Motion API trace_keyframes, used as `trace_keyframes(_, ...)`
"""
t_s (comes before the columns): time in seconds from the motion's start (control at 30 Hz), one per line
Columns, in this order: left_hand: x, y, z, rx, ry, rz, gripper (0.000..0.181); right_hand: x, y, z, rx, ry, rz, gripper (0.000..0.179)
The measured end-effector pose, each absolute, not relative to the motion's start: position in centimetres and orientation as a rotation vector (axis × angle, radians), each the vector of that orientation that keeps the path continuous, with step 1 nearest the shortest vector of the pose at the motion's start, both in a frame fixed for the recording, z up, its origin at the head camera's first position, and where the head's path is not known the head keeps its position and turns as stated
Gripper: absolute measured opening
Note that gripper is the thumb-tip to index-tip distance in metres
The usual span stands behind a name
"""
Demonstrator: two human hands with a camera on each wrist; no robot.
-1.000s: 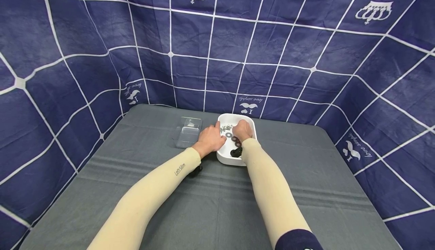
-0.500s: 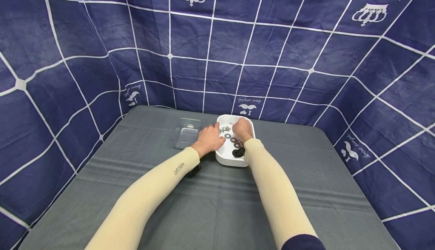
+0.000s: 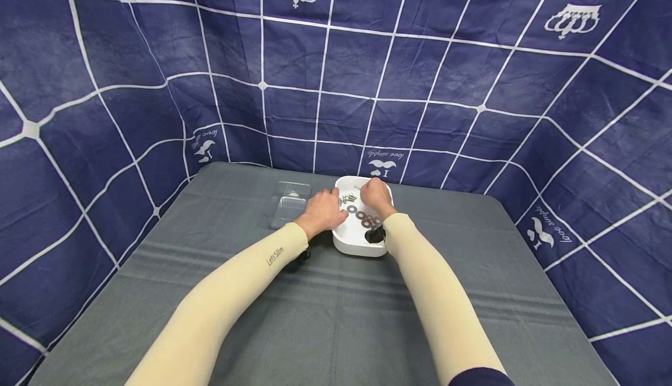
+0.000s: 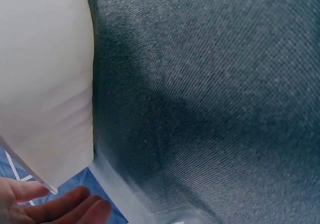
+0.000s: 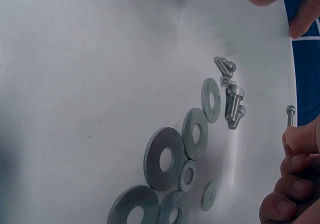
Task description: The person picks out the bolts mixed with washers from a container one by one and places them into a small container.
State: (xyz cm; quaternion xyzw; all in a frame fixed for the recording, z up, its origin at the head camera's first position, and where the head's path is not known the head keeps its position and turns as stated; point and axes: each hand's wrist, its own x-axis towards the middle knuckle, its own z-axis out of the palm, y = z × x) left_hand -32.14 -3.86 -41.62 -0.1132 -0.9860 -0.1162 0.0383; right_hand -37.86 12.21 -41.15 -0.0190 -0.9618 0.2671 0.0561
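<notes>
A white tray (image 3: 359, 249) holds grey washers (image 3: 362, 216) and a small cluster of screws (image 5: 232, 92). My left hand (image 3: 322, 208) holds the tray's left rim, its thumb reaching over the edge and a finger lying along it. Inside the tray, near its far right side, is my right hand (image 3: 375, 195). In the right wrist view, its thumb and a finger pinch one small socket-head screw (image 5: 290, 113), head upward. The screw's lower end is hidden by the fingertips. The remaining fingers are curled in.
A clear plastic box (image 3: 290, 204) with compartments lies left of the tray, close to the left hand. Grey cloth (image 3: 336, 316) covers the table. Behind and at the sides hangs a blue curtain (image 3: 346, 65) with white lines.
My right hand has shifted slightly, its wrist and forearm swinging to the right, and the pinched screw now shows more. My left hand stays at the tray's rim.
</notes>
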Motion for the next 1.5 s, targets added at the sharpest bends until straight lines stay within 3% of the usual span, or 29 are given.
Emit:
trace_keyframes(0.37, -31.9, -4.3, -42.0, -0.417, -2.986, -0.241, 0.058, -37.0, 12.2, -39.9, 0.095, -2.879, 0.81, 0.04)
trace_keyframes(0.63, -32.2, -4.7, -41.4, -0.452, -2.926, -0.213, 0.054, -36.8, 12.0, -38.4, 0.151, -2.88, 0.824, 0.028)
trace_keyframes(1.5, -31.3, -11.3, -40.0, -0.431, -2.883, -0.263, 0.063, -35.9, 10.4, -36.1, 0.36, -2.845, 0.807, 0.026)
